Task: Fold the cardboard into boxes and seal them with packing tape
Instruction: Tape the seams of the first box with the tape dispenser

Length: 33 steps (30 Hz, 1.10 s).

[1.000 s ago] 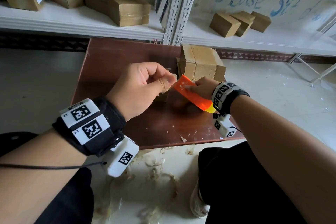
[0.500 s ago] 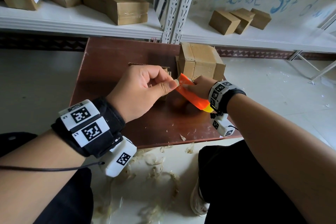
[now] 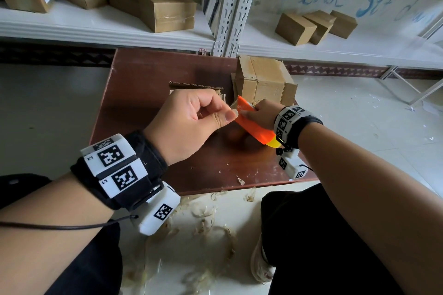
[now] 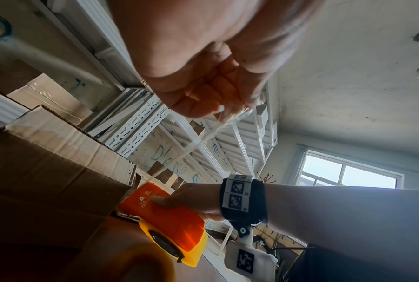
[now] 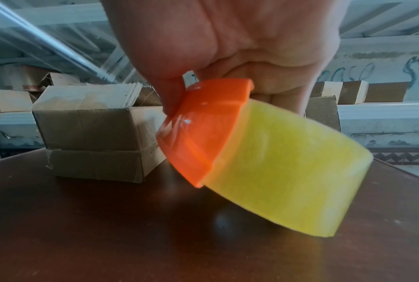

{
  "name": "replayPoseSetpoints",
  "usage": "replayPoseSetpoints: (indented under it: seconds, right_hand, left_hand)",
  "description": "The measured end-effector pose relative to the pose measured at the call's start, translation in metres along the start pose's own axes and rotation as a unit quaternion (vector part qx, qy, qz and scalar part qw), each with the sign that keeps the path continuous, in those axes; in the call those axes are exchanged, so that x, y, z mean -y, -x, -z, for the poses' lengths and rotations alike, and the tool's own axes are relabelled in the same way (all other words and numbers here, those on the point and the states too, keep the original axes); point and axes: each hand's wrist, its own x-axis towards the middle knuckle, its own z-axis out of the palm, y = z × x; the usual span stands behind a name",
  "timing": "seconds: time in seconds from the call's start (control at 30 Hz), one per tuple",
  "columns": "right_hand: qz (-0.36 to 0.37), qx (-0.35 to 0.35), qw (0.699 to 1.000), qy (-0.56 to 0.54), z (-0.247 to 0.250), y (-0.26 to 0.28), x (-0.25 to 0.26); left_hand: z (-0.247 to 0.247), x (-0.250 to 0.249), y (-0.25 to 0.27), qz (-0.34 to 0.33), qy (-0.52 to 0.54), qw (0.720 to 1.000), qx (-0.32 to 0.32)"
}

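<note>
My right hand [image 3: 257, 114] grips an orange tape dispenser [image 3: 254, 127] loaded with a yellow tape roll [image 5: 276, 162], held tilted just above the brown table [image 3: 143, 84]. My left hand [image 3: 231, 115] pinches the end of a clear tape strip [image 4: 193, 147], which runs taut from the dispenser's mouth [image 4: 145, 190]. Right behind the dispenser stands a folded cardboard box [image 3: 263, 84] with taped seams. A lower piece of cardboard [image 3: 196, 85] lies on the table beyond my left hand, mostly hidden by it.
White metal shelves [image 3: 107, 31] behind the table carry several cardboard boxes [image 3: 167, 9]; three small ones [image 3: 316, 24] sit on the right shelf. Tape scraps [image 3: 211, 223] litter the floor by my knees. The table's left half [image 3: 134, 108] is bare.
Both hands and the dispenser have edged a little towards the cardboard box. The pinch on the tape end and the grip on the dispenser are the same.
</note>
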Motion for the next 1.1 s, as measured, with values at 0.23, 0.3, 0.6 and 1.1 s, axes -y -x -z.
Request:
replayPoseSetpoints:
  seconds: [0.23,0.3,0.6,1.1]
  right_hand:
    - [-0.018,-0.001,1.000,0.009,-0.002,0.003,0.004]
    - [-0.020,0.001,1.000,0.010,-0.002,0.003,0.005]
    - [-0.032,-0.003,0.999,0.010,0.001,0.015,0.006]
    - [-0.005,0.043,0.996,0.073,0.010,0.020,0.009]
  left_hand:
    - [-0.008,-0.002,0.006,0.016,0.001,1.000,0.010]
    - [-0.008,-0.001,0.007,0.020,0.006,1.000,0.013]
    - [-0.019,-0.008,0.007,0.012,0.017,1.000,0.015]
    - [0.006,-0.010,-0.009,0.159,0.313,0.936,-0.040]
